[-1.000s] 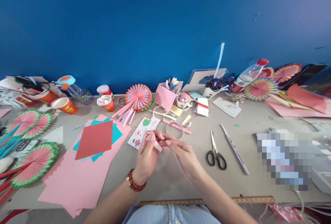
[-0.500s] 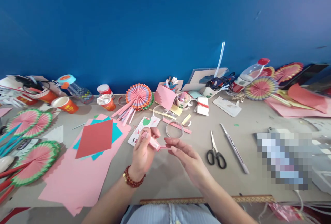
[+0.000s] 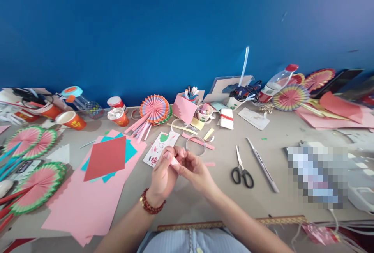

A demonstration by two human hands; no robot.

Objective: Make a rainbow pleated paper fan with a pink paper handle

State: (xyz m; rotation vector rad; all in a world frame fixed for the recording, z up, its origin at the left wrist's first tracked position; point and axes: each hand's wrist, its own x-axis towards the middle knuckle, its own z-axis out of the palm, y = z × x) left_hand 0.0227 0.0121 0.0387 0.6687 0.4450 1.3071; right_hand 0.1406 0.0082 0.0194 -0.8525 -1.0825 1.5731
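My left hand [image 3: 165, 173], with a beaded bracelet at the wrist, is closed round a small folded piece of pink paper [image 3: 174, 161]. Only a pale end of the paper shows between my fingers. Pressed against the same end are the thumb and fingers of my right hand [image 3: 195, 171], and the two hands touch. A thin pink strip [image 3: 209, 164] shows just past my right knuckles; whether it lies on the table or is held, I cannot tell. Beyond my hands are a roll of clear tape [image 3: 196, 145] and a white card with printed drawings [image 3: 160, 147].
Black-handled scissors [image 3: 242, 174] and a grey pen-like cutter [image 3: 263, 165] lie to the right. On the left are pink sheets [image 3: 87, 206] under a red square [image 3: 106, 157], and pleated paper fans [image 3: 39, 186]. Cups [image 3: 71, 120] and a bottle [image 3: 277, 85] stand along the blue wall.
My right hand has moved left, from the thin strip at the folded paper's end onto the paper itself. The thin strip now shows farther right. The view has shifted slightly.
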